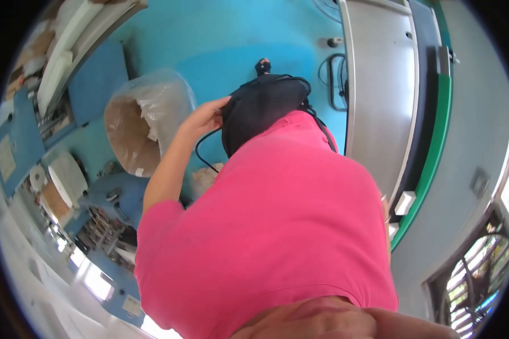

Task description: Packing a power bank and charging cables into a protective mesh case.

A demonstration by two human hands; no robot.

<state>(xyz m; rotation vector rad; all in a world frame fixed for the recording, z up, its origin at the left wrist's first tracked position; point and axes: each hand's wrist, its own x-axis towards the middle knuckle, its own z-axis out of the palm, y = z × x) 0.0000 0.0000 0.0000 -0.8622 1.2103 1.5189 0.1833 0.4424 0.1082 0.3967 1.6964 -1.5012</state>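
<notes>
A black bag (254, 104) with a mesh panel and thin black cords hangs at the front of my pink shirt. My left hand (212, 114) is closed on the bag's left edge, thumb side up, with some of its fingertips tucked out of sight against the fabric. From the bag's left side a black cord (199, 148) loops down. My right hand does not show; only a sliver of that arm appears beside the shirt's right edge.
A large bin lined with clear plastic (172, 93) stands on the blue floor to the left. Metal tools (103, 229) lie farther left, near blue cabinets. A steel panelled unit (379, 79) with a green edge runs along the right. A black cable (338, 85) lies beside it.
</notes>
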